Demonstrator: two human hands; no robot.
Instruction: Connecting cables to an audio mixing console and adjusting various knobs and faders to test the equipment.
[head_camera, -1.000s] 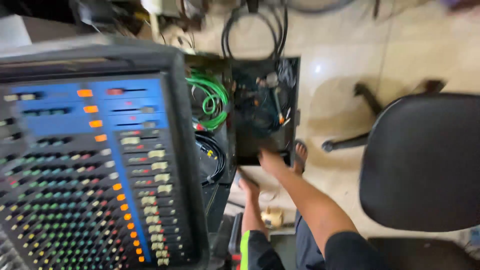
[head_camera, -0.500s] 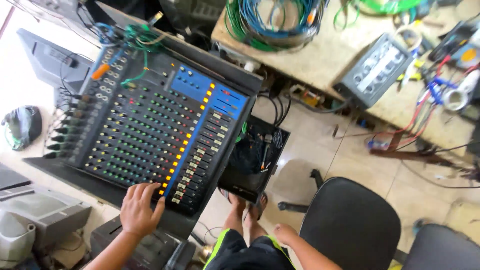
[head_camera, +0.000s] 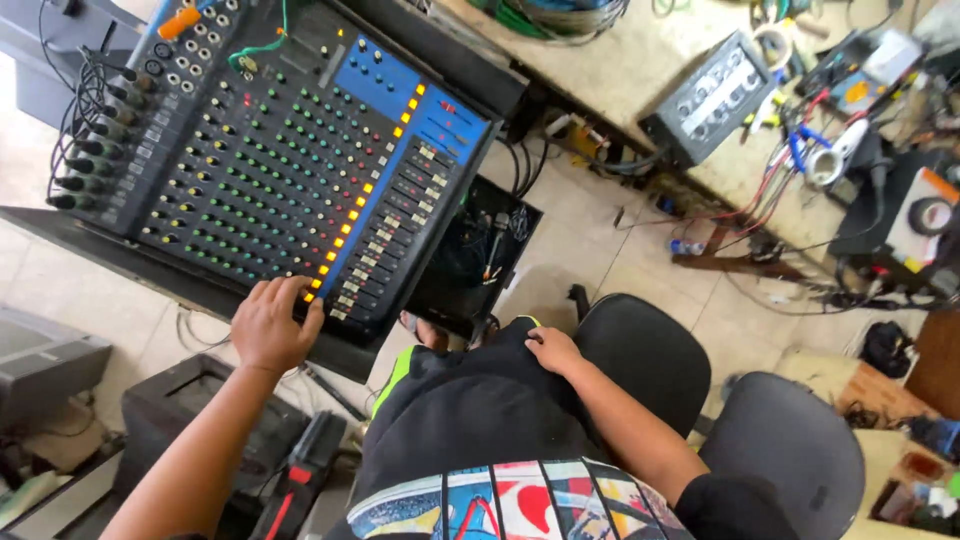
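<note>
A large black audio mixing console (head_camera: 290, 150) with rows of coloured knobs and orange-capped faders fills the upper left. My left hand (head_camera: 272, 325) rests on its near edge, fingertips touching the faders at the lower corner. My right hand (head_camera: 553, 350) lies palm down on my knee, on black shorts, holding nothing. Cables plug into the console's far left side.
An open black box (head_camera: 472, 255) with tools and wires sits on the tiled floor under the console. Two black chairs (head_camera: 640, 350) stand at right. A cluttered workbench (head_camera: 700, 60) with a grey device, tape and cables runs along the top. Black cases (head_camera: 180, 410) lie lower left.
The view has swung from the floor box up over the console. My left hand has moved onto the console's near edge; my right hand has left the box and settled on my knee.
</note>
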